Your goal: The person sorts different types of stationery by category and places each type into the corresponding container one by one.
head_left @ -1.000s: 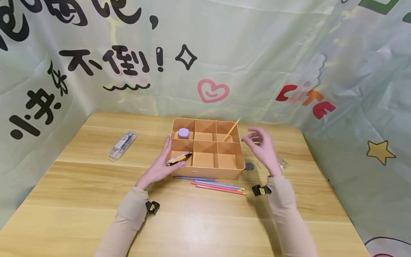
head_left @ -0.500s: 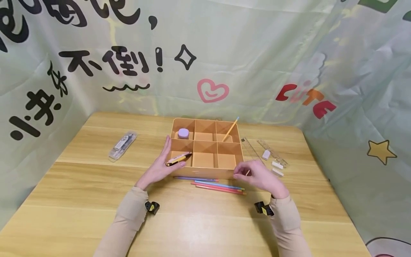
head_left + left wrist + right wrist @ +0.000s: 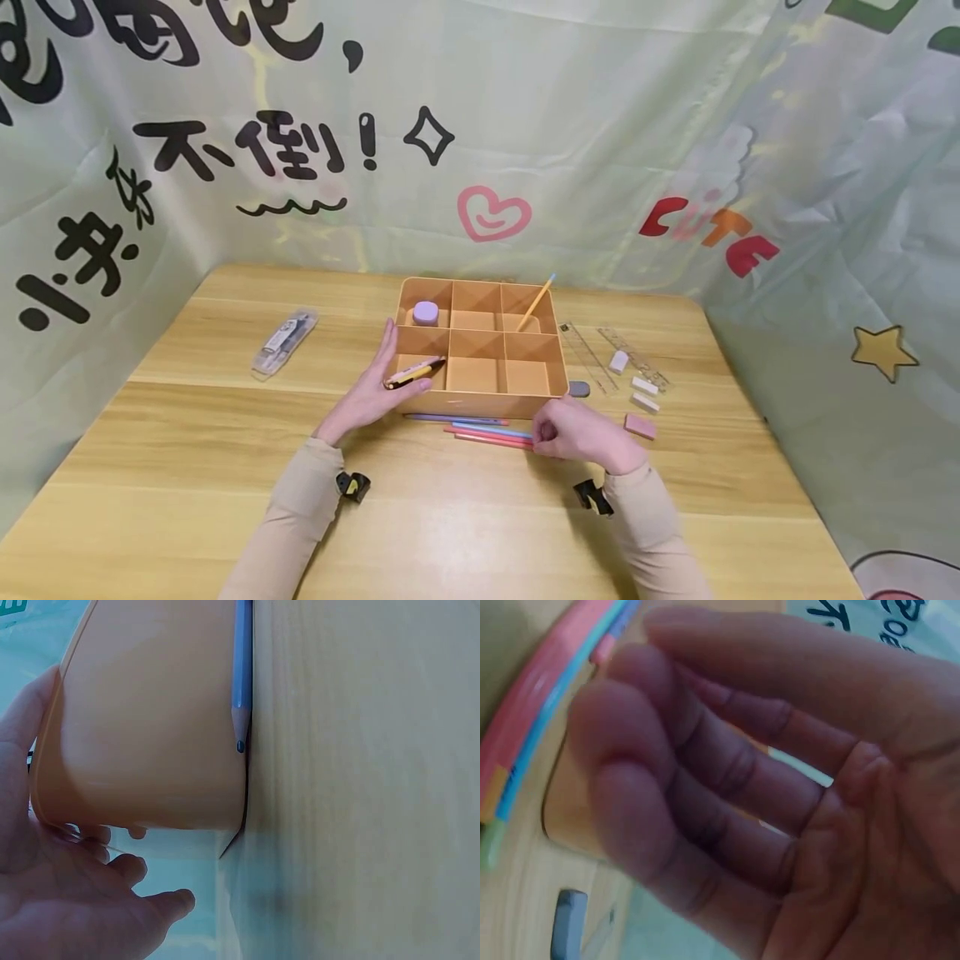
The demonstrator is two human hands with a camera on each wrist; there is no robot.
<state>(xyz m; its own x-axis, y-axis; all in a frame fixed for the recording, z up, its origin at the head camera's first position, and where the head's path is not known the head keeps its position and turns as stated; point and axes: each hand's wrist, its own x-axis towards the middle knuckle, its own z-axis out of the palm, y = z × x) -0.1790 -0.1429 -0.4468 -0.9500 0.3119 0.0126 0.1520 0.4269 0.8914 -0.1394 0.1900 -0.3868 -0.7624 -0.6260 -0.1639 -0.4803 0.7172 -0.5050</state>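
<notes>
An orange six-compartment organizer box (image 3: 480, 405) stands on the table. My left hand (image 3: 363, 404) rests against its front left corner, fingers straight along the side and thumb along the front rim. Beneath that thumb lie pens (image 3: 416, 372) in the front left compartment. Several pencils (image 3: 491, 442) lie before the box, one of them a blue pencil (image 3: 241, 667). My right hand (image 3: 577, 429) is over their right ends, hiding these in the head view. In the right wrist view, its fingers (image 3: 630, 810) are loosely bent with nothing visible between them; a pink pencil (image 3: 540, 690) lies beyond.
A purple round-cornered item (image 3: 425, 313) and a yellow pencil (image 3: 536, 302) are in back compartments. Right of the box lie clear rulers (image 3: 588, 358), white erasers (image 3: 645, 402), a pink eraser (image 3: 640, 426) and a grey piece (image 3: 578, 389). A clear case (image 3: 285, 343) lies left.
My right hand has come down from beside the box's back right corner to the pencils in front, uncovering the erasers and rulers. The left hand has stayed at the box.
</notes>
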